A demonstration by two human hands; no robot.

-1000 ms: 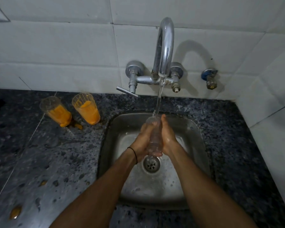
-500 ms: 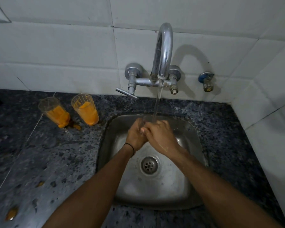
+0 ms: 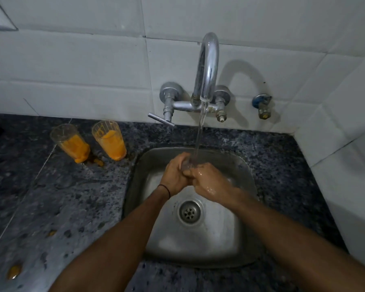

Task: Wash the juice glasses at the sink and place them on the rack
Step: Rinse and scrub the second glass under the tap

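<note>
A clear juice glass (image 3: pixel 190 162) is held over the steel sink (image 3: pixel 246 165), under the water running from the chrome tap (image 3: pixel 207 66). My left hand (image 3: pixel 176 172) grips it from the left. My right hand (image 3: pixel 209 182), wet, wraps round it from the right and hides most of it. Two more glasses stand on the dark granite counter left of the sink, both holding orange juice: one further left (image 3: pixel 71 142) and one nearer the sink (image 3: pixel 110 142). No rack is in view.
Orange juice drips lie on the counter (image 3: pixel 51 197) by the glasses (image 3: pixel 97 162) and near the front left (image 3: pixel 13 271). The drain (image 3: pixel 189 211) sits in the middle of the sink. White tiled walls close in behind and at the right, with a small valve (image 3: pixel 261 106).
The glass, first upright between my flat palms, is now enclosed by both hands. My hands have moved further back in the sink, away from the drain, and stay under the stream.
</note>
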